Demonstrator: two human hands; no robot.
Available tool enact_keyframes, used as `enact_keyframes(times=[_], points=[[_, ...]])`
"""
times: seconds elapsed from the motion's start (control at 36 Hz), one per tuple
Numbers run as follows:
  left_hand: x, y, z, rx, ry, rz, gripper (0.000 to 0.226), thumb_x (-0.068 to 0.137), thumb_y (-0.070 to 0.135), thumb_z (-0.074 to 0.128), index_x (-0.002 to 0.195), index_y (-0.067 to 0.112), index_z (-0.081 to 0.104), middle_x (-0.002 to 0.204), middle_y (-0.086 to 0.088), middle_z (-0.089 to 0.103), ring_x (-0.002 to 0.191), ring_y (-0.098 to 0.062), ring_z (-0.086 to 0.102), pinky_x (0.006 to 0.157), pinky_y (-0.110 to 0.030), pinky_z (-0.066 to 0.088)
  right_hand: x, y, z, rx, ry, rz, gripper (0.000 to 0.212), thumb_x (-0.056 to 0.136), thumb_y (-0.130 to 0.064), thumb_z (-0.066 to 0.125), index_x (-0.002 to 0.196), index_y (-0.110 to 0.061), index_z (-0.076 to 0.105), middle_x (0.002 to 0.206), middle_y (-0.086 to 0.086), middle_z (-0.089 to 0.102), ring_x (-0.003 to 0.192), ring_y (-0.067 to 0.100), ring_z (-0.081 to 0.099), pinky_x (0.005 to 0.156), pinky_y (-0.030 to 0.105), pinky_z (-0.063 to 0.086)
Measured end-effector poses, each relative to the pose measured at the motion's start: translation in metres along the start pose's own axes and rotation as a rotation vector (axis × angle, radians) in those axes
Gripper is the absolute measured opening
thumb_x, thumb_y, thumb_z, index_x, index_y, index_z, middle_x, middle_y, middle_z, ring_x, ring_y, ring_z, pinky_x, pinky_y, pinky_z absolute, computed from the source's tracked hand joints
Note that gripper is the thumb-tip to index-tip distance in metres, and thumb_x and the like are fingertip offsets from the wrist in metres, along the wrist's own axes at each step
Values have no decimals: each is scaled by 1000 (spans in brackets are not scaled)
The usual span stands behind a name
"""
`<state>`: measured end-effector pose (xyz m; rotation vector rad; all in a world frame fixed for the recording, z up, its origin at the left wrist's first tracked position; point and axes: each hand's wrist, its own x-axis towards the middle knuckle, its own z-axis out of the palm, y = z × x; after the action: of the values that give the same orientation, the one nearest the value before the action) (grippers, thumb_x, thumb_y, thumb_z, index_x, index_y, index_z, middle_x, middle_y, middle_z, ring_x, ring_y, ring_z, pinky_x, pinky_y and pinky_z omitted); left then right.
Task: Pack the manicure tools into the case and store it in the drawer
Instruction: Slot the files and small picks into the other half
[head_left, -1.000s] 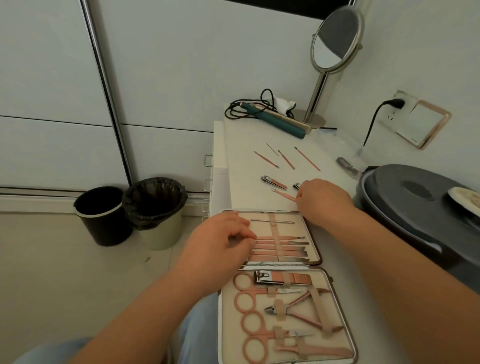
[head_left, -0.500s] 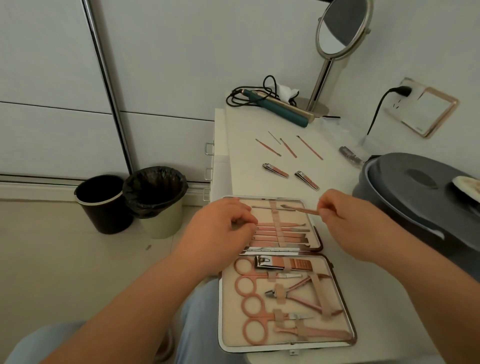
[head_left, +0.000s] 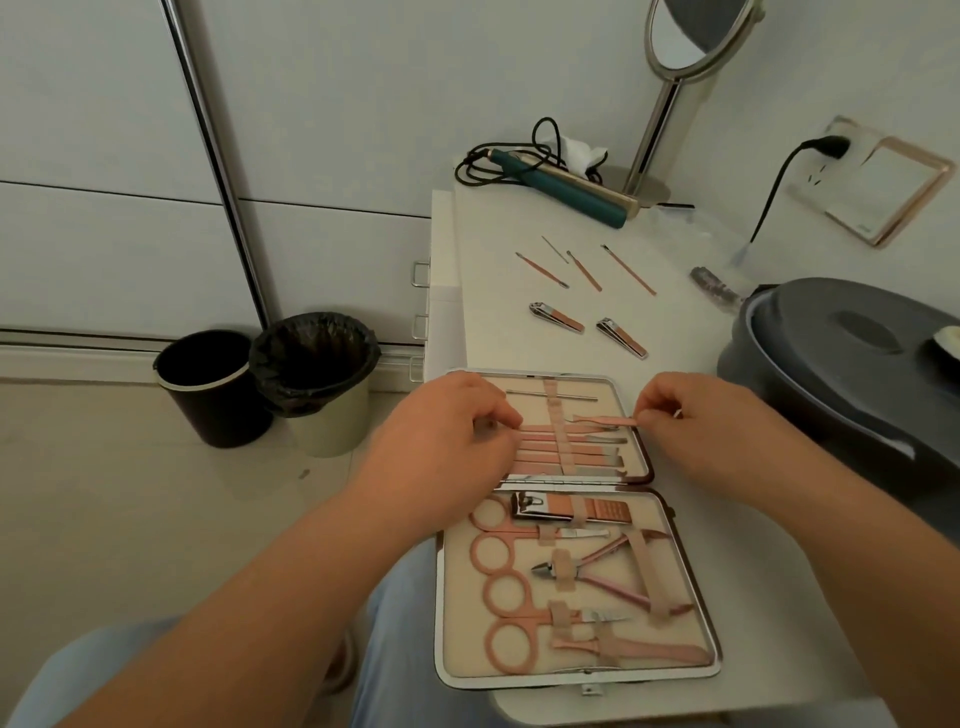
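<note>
The manicure case (head_left: 711, 613) lies open on the white table, with pink scissors, nippers and a large clipper strapped in its near half. My left hand (head_left: 447, 441) rests on the far half's left side, fingers pinching at the elastic strap area by the row of flat tools. My right hand (head_left: 696, 431) pinches a thin pink tool (head_left: 605, 420) by its end, its tip lying over the far half near the strap (head_left: 558, 431). Two small clippers (head_left: 557, 317) (head_left: 622, 338) and several thin picks (head_left: 584, 270) lie loose farther back on the table.
A grey lidded tub (head_left: 841, 374) stands at the right. A teal hair iron (head_left: 561, 188) with cord and a standing mirror (head_left: 675, 47) are at the back. Drawer handles (head_left: 420, 274) show on the table's left side. Two waste bins (head_left: 260, 384) stand on the floor.
My right hand picked up the thin pink tool from the table, brought it back to the case and lowered it over the far half. My left hand stayed on the case.
</note>
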<state>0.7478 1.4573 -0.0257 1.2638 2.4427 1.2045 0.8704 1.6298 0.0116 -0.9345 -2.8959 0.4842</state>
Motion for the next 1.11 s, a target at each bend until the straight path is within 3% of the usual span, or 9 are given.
enact_keyframes(times=[0.11,0.25,0.42,0.58,0.67,0.78,0.89,1.03,1.11], points=[[1,-1,1,-4,-6,-8,13,78,25,59,84,33,68,96,22,54,94,2,49,82,-18,39,6,2,0,36,-5,-14,14,90,-22,50,80,-29,55,78,-17,54,72,0,51,52,14,33],[1,-2,3,-1,7,-6,14,78,24,59,84,32,68,94,22,53,92,5,47,76,-1,30,10,2,1,186,-35,-3,13,85,-25,59,75,-30,54,76,-12,60,68,4,55,55,17,40],[0,-2,4,0,10,0,15,80,25,57,86,34,67,97,21,54,94,2,49,84,-22,42,17,-5,3,224,-61,-56,12,83,-26,62,75,-32,56,80,-11,61,69,5,60,56,16,46],[0,-3,3,-4,-6,-8,15,81,28,56,89,36,66,101,22,54,97,1,49,86,-26,43,16,-4,-2,242,-83,-82,12,86,-27,58,77,-35,57,84,-10,62,68,7,62,57,18,50],[0,-4,3,-2,-4,-2,15,81,28,56,91,35,66,100,22,55,96,1,50,84,-24,43,10,3,-4,383,5,-11,14,92,-19,49,89,-32,55,82,-13,60,58,-4,62,43,7,43],[1,-6,4,-16,7,-1,14,80,28,58,90,35,66,99,21,56,93,0,51,81,-23,43,3,15,-2,467,98,90,17,93,-15,45,96,-28,55,82,-7,61,64,6,63,50,11,42],[0,-6,5,-13,21,3,14,80,28,59,89,35,66,100,21,56,94,1,50,80,-20,40,-3,18,9,362,68,84,12,91,-22,51,87,-33,54,73,-6,62,66,8,60,58,20,46],[0,-6,4,-17,3,-9,14,80,27,58,87,35,66,98,22,54,95,2,49,77,-10,35,1,11,10,259,87,55,13,87,-29,57,76,-36,54,69,-13,59,65,2,55,54,17,39],[0,-5,3,-19,0,-5,15,80,26,58,88,34,67,97,22,54,95,3,48,78,-15,37,3,9,10,184,92,40,7,87,-29,57,81,-31,59,74,-16,59,68,1,54,52,15,36]])
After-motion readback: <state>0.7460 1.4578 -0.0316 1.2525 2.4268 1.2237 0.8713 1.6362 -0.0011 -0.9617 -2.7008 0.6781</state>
